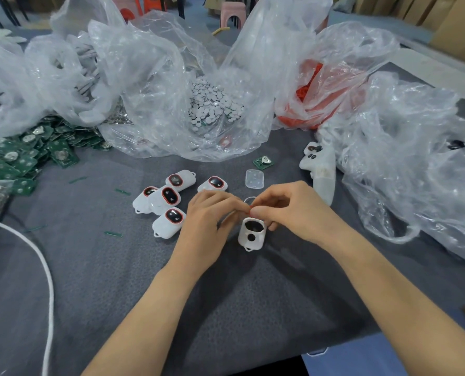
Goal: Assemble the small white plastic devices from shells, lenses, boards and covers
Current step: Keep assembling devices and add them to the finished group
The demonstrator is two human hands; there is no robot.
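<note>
My left hand [209,215] and my right hand [288,210] meet fingertip to fingertip over the grey mat. Together they pinch a small red ring with a clear lens [250,204]; most of it is hidden by my fingers. Just below them an empty white shell [252,234] stands on the mat, its two dark openings facing me. Left of my hands lie several white shells fitted with red-rimmed lenses [169,202]. A clear cover [255,179] and a single green board [263,162] lie beyond my hands.
Crumpled plastic bags fill the back: one with white discs [212,104], one with red rings [315,90]. Green boards [22,156] are piled at the left. White shells [320,169] spill from the right bag. A white cable [46,267] curves along the left.
</note>
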